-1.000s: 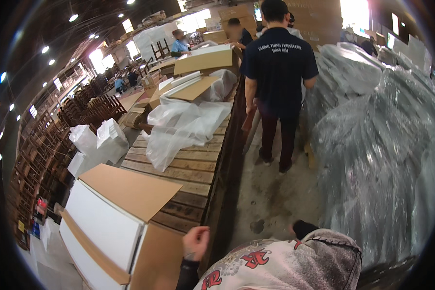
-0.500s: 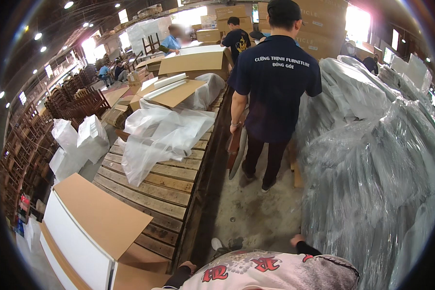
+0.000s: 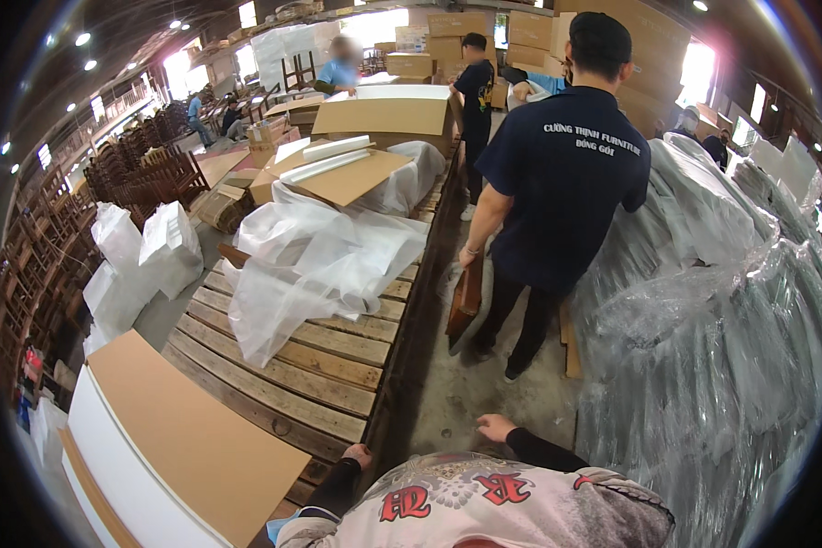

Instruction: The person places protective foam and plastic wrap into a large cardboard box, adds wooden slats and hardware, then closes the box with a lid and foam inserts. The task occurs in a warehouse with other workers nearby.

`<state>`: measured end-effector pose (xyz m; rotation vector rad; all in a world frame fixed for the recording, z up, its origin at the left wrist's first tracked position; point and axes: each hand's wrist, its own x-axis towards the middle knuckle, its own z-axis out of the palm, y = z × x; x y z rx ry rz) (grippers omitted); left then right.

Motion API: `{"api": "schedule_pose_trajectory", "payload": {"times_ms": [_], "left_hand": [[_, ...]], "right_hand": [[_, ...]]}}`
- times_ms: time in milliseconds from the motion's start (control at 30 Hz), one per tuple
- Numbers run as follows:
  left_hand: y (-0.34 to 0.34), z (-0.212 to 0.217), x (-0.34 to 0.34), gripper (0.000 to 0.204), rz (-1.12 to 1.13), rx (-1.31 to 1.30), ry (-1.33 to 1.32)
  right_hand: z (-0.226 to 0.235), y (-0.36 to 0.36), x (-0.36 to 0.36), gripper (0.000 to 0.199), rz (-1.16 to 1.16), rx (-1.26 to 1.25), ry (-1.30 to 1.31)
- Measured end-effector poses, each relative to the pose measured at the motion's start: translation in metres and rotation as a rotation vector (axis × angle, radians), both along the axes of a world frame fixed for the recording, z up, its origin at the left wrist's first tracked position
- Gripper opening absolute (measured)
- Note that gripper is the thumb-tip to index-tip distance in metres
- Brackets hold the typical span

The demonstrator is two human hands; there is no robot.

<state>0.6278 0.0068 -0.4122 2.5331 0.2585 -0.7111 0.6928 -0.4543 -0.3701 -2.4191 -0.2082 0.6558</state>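
My left hand is loosely curled beside the edge of a slatted wooden table, and no object shows in it. My right hand hangs over the concrete floor in front of me with its fingers partly stretched and nothing in them. Closest to my left arm lies a brown cardboard sheet, with a white foam panel along its left side. Ahead of me a person in a dark shirt and cap carries a reddish-brown wooden piece low in the left hand.
Crumpled white foam wrap and cardboard with white foam strips lie farther along the table. On the right stands a tall pile of plastic-wrapped goods. White wrapped bundles and stacked wooden chair frames are at left. Several people work farther off.
Both my hands have swung forward into fuller view. The person ahead has shifted right and turned slightly, with the wooden piece now tilted. The whole view has moved a little.
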Motion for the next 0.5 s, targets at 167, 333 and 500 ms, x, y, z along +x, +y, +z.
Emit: {"api": "schedule_pose_trajectory", "payload": {"times_ms": [167,333,500], "left_hand": [[0.022,0.009,0.014,0.03,0.06,0.013,0.025],[0.027,-0.015,-0.031,0.035,0.176,-0.011,0.145],[0.024,-0.037,-0.03,0.034,0.053,0.014,0.309]], "right_hand": [[-0.04,-0.06,0.01,0.045,0.023,-0.221,0.073],[-0.073,-0.105,0.015,0.049,0.199,-0.445,0.314],[-0.057,-0.085,0.036,0.048,0.095,-0.251,0.211]]}}
